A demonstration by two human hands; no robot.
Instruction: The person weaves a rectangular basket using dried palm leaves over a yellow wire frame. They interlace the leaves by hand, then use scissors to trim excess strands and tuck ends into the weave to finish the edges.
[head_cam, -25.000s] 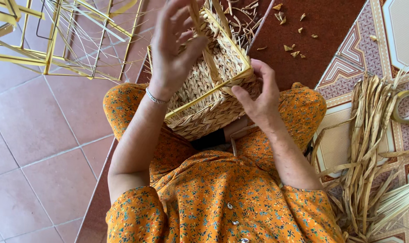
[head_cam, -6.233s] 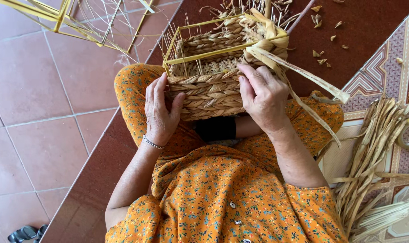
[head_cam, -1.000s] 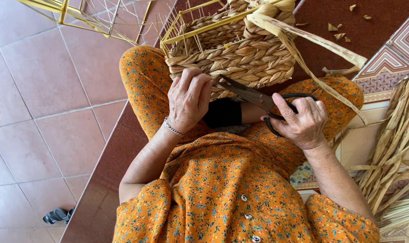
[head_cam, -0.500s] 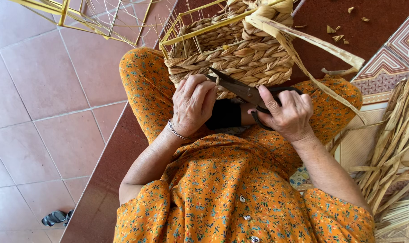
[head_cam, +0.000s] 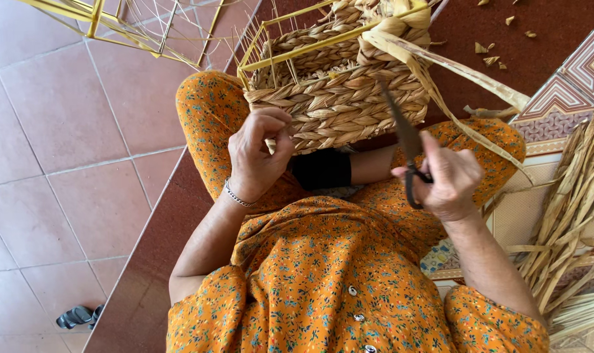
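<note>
While a half-woven basket (head_cam: 339, 85) is rested across the knees of the seated person, it is seen tilted, its yellow wire frame (head_cam: 290, 49) exposed along the top edge and braided straw covering the side facing the camera. The left hand (head_cam: 258, 153) is closed in a pinch, thumb and fingertips pressed on a small straw end at the lower left of the woven wall. The right hand (head_cam: 447, 180) is closed around the handles of dark scissors (head_cam: 405, 140); the blades are pointed up toward the basket's right side, and whether they are parted cannot be told. A long flat straw strip (head_cam: 460, 68) is trailed from the basket's upper right corner, down past the right hand. A bundle of dried straw (head_cam: 572, 216) is laid on the patterned mat at right. Straw clippings (head_cam: 487, 49) are scattered on the dark red floor beyond. A second yellow wire frame (head_cam: 114, 26) is noted on the tiles, upper left.
</note>
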